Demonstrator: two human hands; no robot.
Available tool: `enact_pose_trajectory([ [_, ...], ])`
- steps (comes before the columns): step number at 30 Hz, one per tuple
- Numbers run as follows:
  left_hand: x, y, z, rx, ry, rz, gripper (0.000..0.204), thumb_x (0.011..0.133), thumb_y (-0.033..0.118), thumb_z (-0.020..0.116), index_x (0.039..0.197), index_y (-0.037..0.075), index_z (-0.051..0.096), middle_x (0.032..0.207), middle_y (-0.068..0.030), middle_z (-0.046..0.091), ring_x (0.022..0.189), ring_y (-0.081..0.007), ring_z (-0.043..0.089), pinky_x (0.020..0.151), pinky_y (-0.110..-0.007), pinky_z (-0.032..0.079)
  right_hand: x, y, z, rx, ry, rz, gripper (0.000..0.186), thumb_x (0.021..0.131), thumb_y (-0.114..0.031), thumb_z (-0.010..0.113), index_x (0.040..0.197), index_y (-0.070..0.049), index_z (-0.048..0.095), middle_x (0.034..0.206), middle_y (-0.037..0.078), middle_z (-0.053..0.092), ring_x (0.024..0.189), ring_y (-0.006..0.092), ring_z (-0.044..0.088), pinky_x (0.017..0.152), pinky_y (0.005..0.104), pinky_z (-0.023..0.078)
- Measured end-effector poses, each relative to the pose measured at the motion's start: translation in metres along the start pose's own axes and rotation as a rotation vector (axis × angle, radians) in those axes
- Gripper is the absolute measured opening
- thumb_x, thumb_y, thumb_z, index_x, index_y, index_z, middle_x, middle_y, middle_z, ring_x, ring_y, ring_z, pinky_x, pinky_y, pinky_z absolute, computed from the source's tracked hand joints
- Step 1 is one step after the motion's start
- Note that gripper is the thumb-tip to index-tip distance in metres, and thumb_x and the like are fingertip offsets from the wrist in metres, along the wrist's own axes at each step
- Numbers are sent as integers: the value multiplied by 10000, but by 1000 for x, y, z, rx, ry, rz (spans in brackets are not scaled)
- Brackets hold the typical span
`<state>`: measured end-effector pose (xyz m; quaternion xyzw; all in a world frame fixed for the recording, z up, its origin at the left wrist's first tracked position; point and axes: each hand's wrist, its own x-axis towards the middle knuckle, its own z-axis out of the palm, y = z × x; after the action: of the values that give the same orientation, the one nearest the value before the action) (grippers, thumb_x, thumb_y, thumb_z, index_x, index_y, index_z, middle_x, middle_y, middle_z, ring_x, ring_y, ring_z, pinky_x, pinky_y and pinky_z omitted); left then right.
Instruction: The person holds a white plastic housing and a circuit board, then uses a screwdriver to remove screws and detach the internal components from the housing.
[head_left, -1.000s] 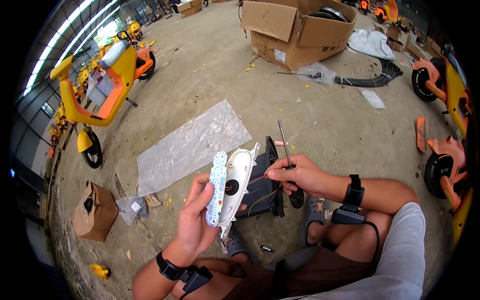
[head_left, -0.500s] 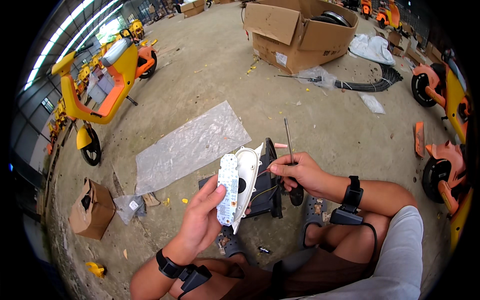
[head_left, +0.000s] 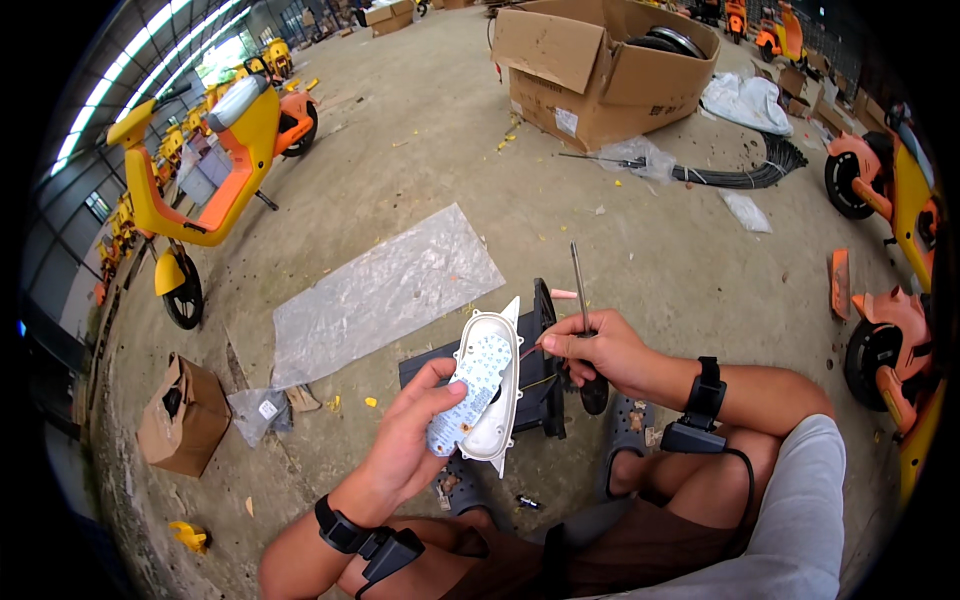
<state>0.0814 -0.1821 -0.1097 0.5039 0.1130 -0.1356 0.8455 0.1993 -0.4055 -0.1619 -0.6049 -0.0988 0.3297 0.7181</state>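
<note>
My left hand (head_left: 405, 425) is closed round the lower left edge of a white oval housing (head_left: 488, 328). Its thumb presses a white circuit board (head_left: 477, 385) that lies slanted over the housing's hollow. With thumb and fingertips my right hand (head_left: 608, 348) pinches thin reddish wires (head_left: 532, 349) beside the housing. The same hand also keeps a long screwdriver (head_left: 577, 280) upright, shaft up and dark handle below. Behind the housing, on the floor, stands a black plastic part (head_left: 541, 405), partly hidden.
A clear plastic sheet (head_left: 390, 290) lies ahead. A small carton (head_left: 190, 420) and a yellow scooter (head_left: 200, 190) stand at the left. A large open carton (head_left: 590, 95) and a bundle of black cables (head_left: 740, 175) are further off. More scooters (head_left: 885, 330) line the right.
The circuit board has tilted and shifted right, over the housing's hollow. The housing has turned so its inside faces me more. My right hand has barely moved.
</note>
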Motion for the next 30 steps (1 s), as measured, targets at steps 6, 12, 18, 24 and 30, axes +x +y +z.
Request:
enact_pose_trajectory([
  [6,1,-1,4,-5,-21,-9,330,933,206,520,1197,26,441,1159,-156,583,1033,-301,624,904,-448,520,1,2,2,-9,7,38,234,884,-195,688,967,23,668,794,43,627,485,79,455,473,259,421],
  [12,-2,3,8,-45,-70,-8,345,960,155,496,1259,7,409,1177,-199,583,1073,-328,618,920,-430,518,1,4,1,10,3,44,229,887,-195,686,971,17,661,811,37,627,492,77,455,481,257,424],
  [18,0,2,6,42,-69,-42,387,980,235,498,1286,14,413,1167,-182,585,1042,-313,623,899,-451,529,3,7,2,23,-2,46,267,877,-219,703,972,27,663,704,12,590,484,69,466,450,243,408],
  [24,-1,1,5,47,-40,-15,359,1002,234,462,1285,18,416,1199,-161,576,1071,-300,616,908,-444,527,3,7,2,-12,-18,83,288,866,-240,711,976,22,667,735,15,605,477,67,472,445,236,414],
  [30,0,1,4,134,-44,-12,362,1005,235,462,1296,24,412,1239,-144,563,1099,-278,610,915,-412,528,0,-2,8,-8,-35,103,322,851,-275,723,986,13,666,769,15,614,469,58,482,440,233,410],
])
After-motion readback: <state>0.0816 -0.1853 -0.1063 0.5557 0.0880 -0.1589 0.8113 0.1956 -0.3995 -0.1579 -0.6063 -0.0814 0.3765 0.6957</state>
